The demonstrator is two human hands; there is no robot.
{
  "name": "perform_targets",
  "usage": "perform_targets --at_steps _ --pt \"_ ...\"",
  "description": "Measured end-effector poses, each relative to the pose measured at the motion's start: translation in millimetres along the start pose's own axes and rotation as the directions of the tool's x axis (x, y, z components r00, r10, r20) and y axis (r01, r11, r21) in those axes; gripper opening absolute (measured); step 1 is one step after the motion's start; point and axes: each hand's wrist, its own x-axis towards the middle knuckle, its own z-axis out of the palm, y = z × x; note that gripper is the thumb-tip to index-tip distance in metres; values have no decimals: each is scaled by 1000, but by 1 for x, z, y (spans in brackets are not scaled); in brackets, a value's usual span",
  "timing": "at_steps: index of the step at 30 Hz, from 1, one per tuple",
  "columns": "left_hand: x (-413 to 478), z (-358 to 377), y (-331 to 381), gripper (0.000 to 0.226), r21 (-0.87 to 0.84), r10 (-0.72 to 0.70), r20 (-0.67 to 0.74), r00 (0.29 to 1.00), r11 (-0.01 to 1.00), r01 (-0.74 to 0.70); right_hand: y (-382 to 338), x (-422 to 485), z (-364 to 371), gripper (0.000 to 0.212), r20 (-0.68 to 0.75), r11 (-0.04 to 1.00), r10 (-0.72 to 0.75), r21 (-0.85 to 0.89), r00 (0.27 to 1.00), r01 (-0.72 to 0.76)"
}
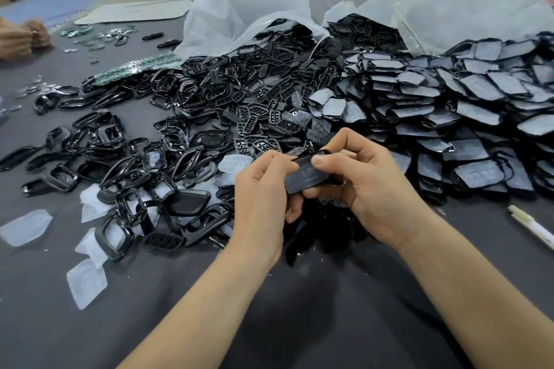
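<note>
Currently, item one: black plastic cover [305,175], just above the table [299,323] at centre, pinched by my left hand [260,189] and right hand [371,186]; its lower edge is hidden behind my fingers, its markings blurred. Item two: black frames [126,159], ten o'clock. Item three: stacked covers [479,105], two o'clock, running off the edge. Item four: pen [530,226], three o'clock, cut off.

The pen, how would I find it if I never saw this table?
Start at the big heap of film-covered black pieces on the right. Just in front of it, on the dark table, lies the pen. It is the only long, thin, white thing there.
</note>
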Motion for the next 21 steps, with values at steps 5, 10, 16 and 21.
perform_targets --at_steps 5,10,16,21 --pt "0 3 0 46 -95 -12 -29 999 995 9 0 0 -1 18 8 997 -5 75 1000 4" --pt "0 4 -2 47 -62 40 -55 998 997 -44 2 1 -1 19 28 996 -18 89 999 15" --pt "3 2 1 44 -119 -36 20 999 992 38 1 2 -3 18 18 993 -20 114 1000 18" --pt "2 4 2 37 -197 -57 88 994 978 74 0 2 -4 17 20 992 -33 119 999 30"
